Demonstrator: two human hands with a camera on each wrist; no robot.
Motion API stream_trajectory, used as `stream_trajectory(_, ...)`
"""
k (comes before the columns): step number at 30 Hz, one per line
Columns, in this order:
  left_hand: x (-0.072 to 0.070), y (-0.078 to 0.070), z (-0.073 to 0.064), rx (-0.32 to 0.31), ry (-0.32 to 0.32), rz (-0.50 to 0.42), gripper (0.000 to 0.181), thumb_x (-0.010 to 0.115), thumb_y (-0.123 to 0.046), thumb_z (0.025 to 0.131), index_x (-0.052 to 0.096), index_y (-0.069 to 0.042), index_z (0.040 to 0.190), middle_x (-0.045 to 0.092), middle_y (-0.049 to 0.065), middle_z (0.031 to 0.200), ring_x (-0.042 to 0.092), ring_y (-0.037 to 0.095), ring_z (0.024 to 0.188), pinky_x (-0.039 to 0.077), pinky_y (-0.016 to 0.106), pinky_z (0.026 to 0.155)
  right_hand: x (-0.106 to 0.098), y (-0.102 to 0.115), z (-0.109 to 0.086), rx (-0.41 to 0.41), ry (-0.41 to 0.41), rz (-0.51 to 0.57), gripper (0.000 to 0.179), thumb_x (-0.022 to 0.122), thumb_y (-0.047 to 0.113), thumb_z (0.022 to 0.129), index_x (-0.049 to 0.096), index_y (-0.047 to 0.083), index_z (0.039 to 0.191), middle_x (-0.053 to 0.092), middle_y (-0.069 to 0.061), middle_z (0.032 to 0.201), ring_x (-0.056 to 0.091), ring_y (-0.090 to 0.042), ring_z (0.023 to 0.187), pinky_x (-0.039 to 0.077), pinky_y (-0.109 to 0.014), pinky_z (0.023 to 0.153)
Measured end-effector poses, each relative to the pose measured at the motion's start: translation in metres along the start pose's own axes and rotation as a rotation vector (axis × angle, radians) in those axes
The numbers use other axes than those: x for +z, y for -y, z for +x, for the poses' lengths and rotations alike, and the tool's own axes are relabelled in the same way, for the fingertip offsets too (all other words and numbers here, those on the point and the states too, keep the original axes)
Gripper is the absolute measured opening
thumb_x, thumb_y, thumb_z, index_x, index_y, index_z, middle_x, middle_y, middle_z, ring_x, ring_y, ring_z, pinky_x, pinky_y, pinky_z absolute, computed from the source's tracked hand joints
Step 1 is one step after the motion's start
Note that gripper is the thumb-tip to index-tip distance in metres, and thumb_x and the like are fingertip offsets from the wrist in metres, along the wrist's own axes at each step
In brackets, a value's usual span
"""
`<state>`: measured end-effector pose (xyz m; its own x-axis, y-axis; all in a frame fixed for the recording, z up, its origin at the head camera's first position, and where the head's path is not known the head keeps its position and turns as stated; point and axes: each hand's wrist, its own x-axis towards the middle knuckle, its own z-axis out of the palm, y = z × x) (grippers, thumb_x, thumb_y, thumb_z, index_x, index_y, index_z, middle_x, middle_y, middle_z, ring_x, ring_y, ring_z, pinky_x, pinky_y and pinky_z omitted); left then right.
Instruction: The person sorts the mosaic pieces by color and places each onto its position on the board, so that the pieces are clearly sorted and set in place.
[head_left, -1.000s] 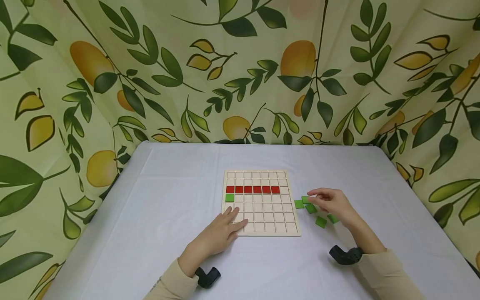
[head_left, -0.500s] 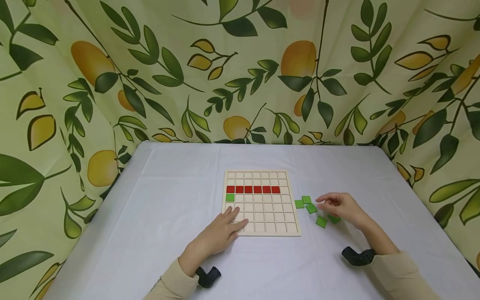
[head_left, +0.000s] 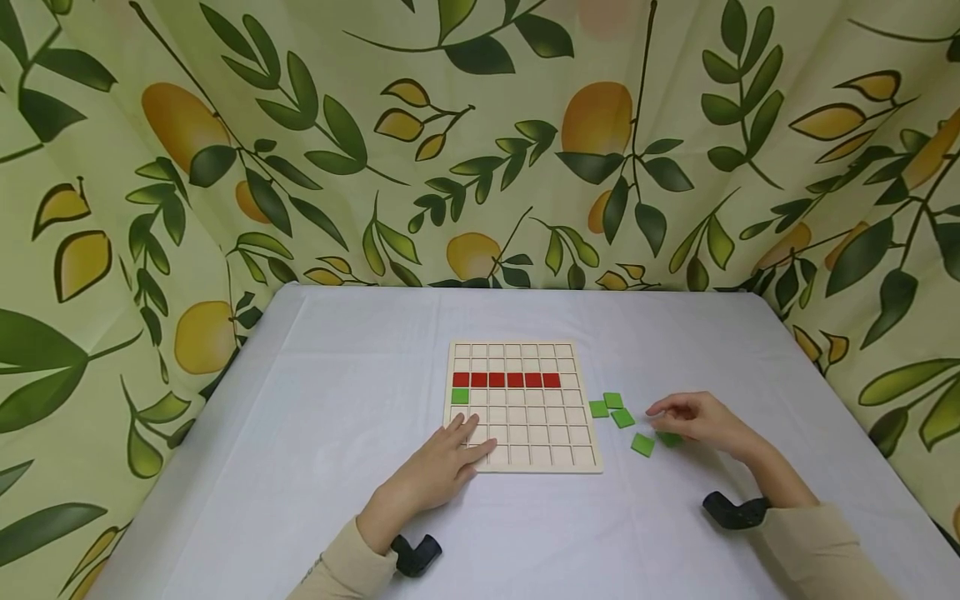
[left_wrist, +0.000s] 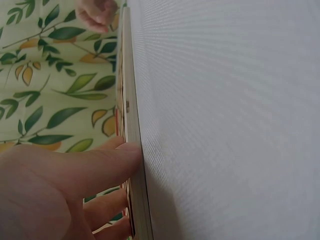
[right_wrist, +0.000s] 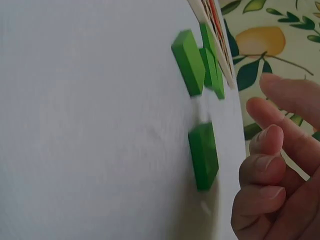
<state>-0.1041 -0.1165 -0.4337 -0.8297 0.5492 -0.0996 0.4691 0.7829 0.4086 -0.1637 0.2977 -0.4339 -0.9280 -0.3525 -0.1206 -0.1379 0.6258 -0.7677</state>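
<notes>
A pale wooden grid board (head_left: 536, 414) lies on the table. My left hand (head_left: 442, 462) rests on its near left corner with the fingers spread over the cells; in the left wrist view the thumb (left_wrist: 107, 167) is against the board's edge. One row carries several red tiles (head_left: 514, 379), and a single green tile (head_left: 460, 396) sits in the row below. To the right, my right hand (head_left: 705, 419) hovers with loosely curled fingers and nothing between them. It partly covers one loose green tile (head_left: 667, 438). In the right wrist view another green tile (right_wrist: 204, 157) lies near the fingers.
More loose green tiles (head_left: 622, 417) are scattered between the board and my right hand, one touching or close by the board's right edge. A white cloth (head_left: 360, 375) covers the table. A fruit-patterned curtain (head_left: 480, 167) hangs behind and on both sides.
My right hand has drawn back to the right and slightly nearer, from the tiles beside the board to the farthest-right tile. The left hand and the board have stayed in place.
</notes>
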Motion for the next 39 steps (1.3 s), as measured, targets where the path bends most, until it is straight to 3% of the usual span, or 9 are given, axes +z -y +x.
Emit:
stream_trajectory(16, 0.001, 0.001, 0.000, 0.012, -0.005, 0.003, 0.044, 0.053, -0.016, 0.097, 0.051, -0.019, 0.141, 0.033, 0.018, 0.157, 0.028, 0.041, 0.147, 0.032, 0.057, 0.117, -0.016, -0.021, -0.007, -0.099, 0.081, 0.046, 0.029, 0.071, 0.006, 0.084, 0.065, -0.011, 0.107, 0.044, 0.014, 0.070, 0.037, -0.001, 0.055, 0.032, -0.023, 0.043)
stream_trajectory(30, 0.000, 0.001, -0.001, 0.018, -0.014, 0.019, 0.044, 0.054, -0.015, 0.097, 0.052, -0.018, 0.140, 0.036, 0.020, 0.155, 0.030, 0.042, 0.146, 0.034, 0.057, 0.116, -0.019, -0.028, -0.010, -0.082, 0.156, 0.094, 0.034, 0.070, 0.004, 0.084, 0.061, -0.017, 0.109, 0.045, 0.018, 0.070, 0.039, 0.005, 0.059, 0.029, -0.023, 0.042)
stream_trajectory(39, 0.000, 0.001, 0.000, 0.022, -0.017, 0.019, 0.044, 0.054, -0.015, 0.097, 0.052, -0.018, 0.140, 0.036, 0.020, 0.155, 0.030, 0.042, 0.146, 0.034, 0.057, 0.116, -0.020, -0.032, -0.009, -0.143, 0.177, 0.101, 0.033, 0.069, -0.002, 0.083, 0.059, -0.021, 0.108, 0.046, 0.018, 0.074, 0.041, 0.004, 0.063, 0.032, -0.022, 0.046)
